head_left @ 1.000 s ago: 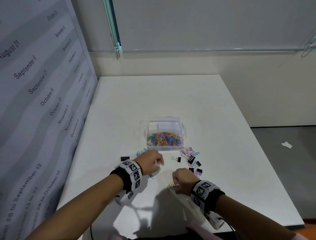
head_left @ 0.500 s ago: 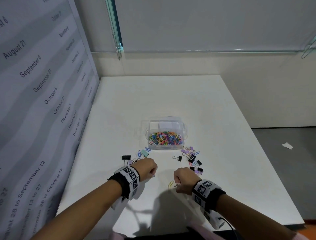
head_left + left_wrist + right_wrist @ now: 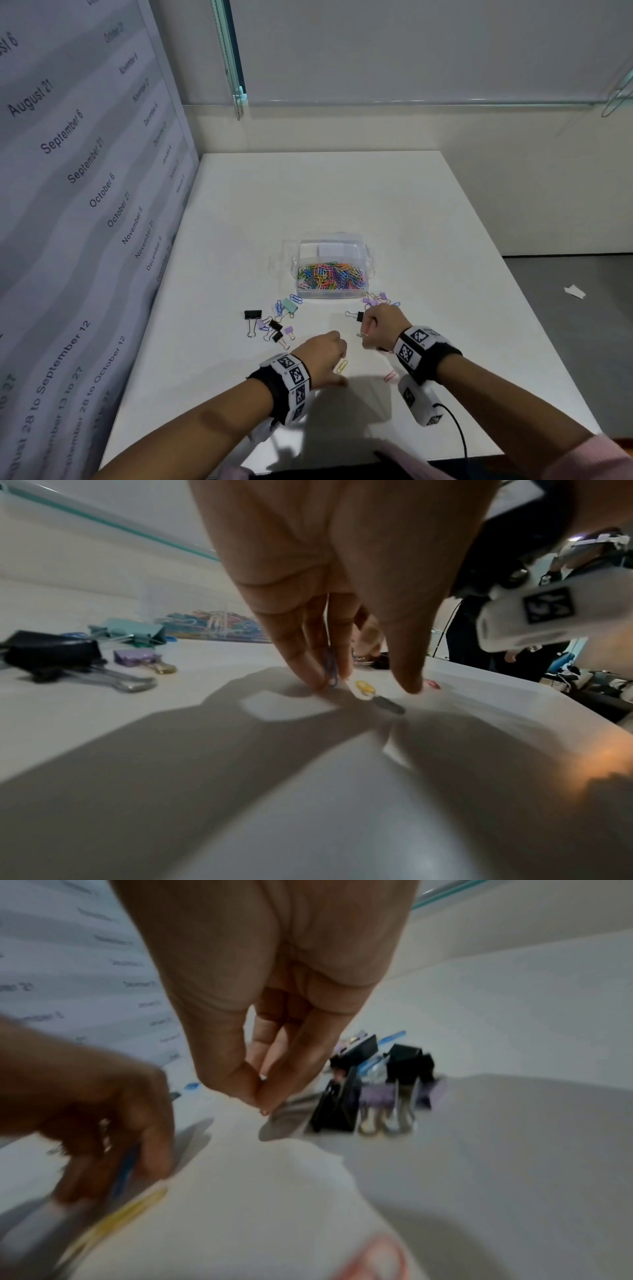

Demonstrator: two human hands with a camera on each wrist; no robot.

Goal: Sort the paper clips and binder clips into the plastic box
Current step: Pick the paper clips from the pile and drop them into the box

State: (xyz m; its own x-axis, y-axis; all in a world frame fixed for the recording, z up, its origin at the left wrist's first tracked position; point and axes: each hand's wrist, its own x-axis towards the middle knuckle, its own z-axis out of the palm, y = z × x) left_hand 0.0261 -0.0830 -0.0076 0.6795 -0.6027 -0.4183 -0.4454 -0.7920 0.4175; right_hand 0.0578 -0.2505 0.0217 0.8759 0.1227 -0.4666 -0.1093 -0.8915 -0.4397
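The clear plastic box [image 3: 368,263] holds a heap of coloured paper clips [image 3: 330,275] in its near part. My left hand [image 3: 323,354] is down at the table, its fingertips [image 3: 308,674] touching the top, and it holds a blue paper clip [image 3: 329,666] between two fingers. A yellow paper clip [image 3: 342,366] lies just right of those fingers, and a pink paper clip [image 3: 390,376] lies further right. My right hand [image 3: 368,329] hovers beside a black binder clip [image 3: 358,316], thumb and forefinger pinching a small paper clip [image 3: 362,335], mostly hidden.
Loose binder clips lie left of the box: a black one [image 3: 252,315], a teal one [image 3: 290,305] and small purple ones [image 3: 288,330]. More purple and black clips [image 3: 377,1093] sit near the box's right corner. A date-printed panel [image 3: 85,205] walls the left side.
My left hand has come right and toward me, down beside the yellow clip. My right hand has left the yellow clip and moved forward to the black binder clip.
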